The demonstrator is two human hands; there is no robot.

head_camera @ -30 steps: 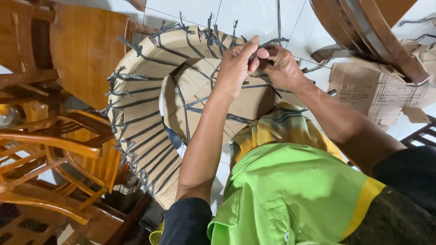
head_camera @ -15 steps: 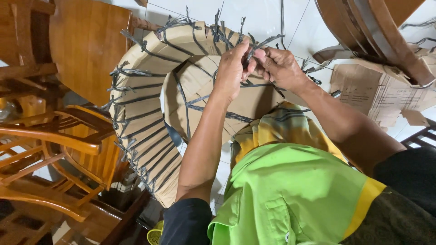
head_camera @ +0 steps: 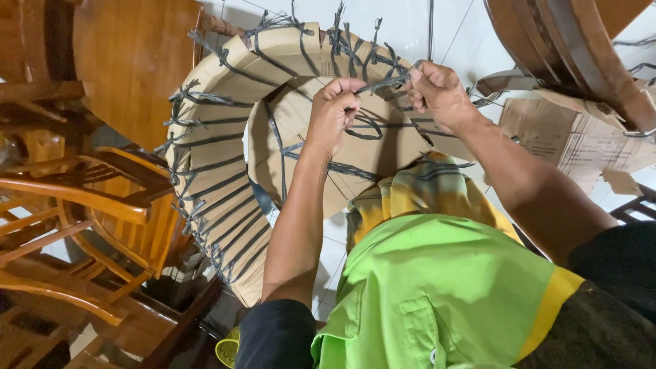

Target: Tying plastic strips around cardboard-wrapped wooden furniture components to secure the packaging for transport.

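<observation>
A curved piece wrapped in brown cardboard (head_camera: pixel 212 171) stands in front of me, bound by several dark grey plastic strings knotted along its outer edge. A round cardboard-covered part (head_camera: pixel 383 154) sits inside the curve. My left hand (head_camera: pixel 333 109) and my right hand (head_camera: pixel 437 92) are both closed on one grey string (head_camera: pixel 383 83), stretched taut between them over the top of the wrapped piece. A loop of that string (head_camera: pixel 365 130) hangs below my left hand.
Wooden chairs (head_camera: pixel 82 198) crowd the left side, and a flat wooden panel (head_camera: pixel 130 61) stands behind them. Curved wooden parts (head_camera: pixel 567 48) lie at the upper right over torn cardboard sheets (head_camera: pixel 574 143) on a white tiled floor (head_camera: pixel 403 24). My green shirt (head_camera: pixel 437 294) fills the foreground.
My hands, pinched together at the knot before, have pulled apart. The left hand moved left and down, the right stayed high, and the string is now stretched between them.
</observation>
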